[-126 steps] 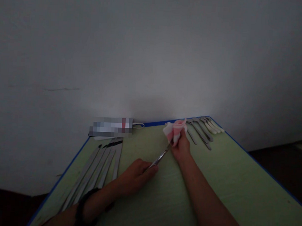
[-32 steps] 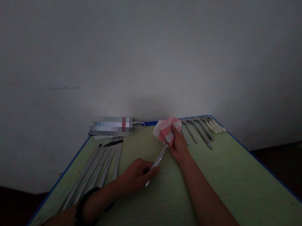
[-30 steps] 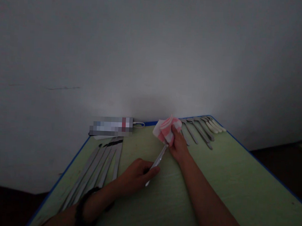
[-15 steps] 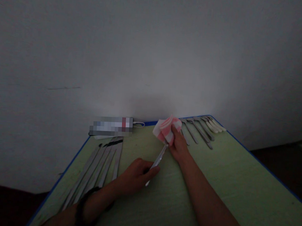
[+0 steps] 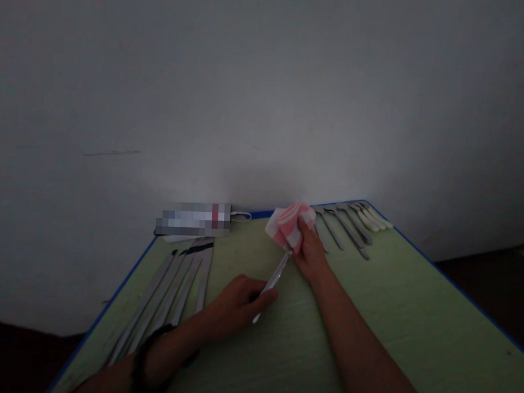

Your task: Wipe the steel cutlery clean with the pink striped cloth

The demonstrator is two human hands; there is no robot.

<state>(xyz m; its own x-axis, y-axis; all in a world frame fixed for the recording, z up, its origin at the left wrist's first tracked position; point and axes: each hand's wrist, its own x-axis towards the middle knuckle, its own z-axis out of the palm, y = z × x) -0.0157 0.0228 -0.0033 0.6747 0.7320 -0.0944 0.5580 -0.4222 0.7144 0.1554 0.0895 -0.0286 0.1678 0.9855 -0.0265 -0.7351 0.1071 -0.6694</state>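
Observation:
A shiny metal cutlery handle (image 5: 278,272) is gripped between the thumb and fingers of my left hand (image 5: 244,303), low over the table. It slants up and away to the right. My right hand (image 5: 312,254) is closed on a pink and white cloth (image 5: 287,225), which wraps the far end of that piece. The cloth hides the end, so its kind does not show. A dark bracelet (image 5: 139,359) circles my left wrist. Just beyond my right hand lie several metal pieces of cutlery, spoons (image 5: 350,226) seemingly among them.
Several long, flat silver pieces (image 5: 166,291) with dark bands lie side by side at the left. White-handled pieces (image 5: 371,217) rest at the far right corner. A blurred-out box-like object (image 5: 195,219) with a white cable (image 5: 244,216) stands against the wall. Blue edging (image 5: 420,252) borders the green table (image 5: 413,319).

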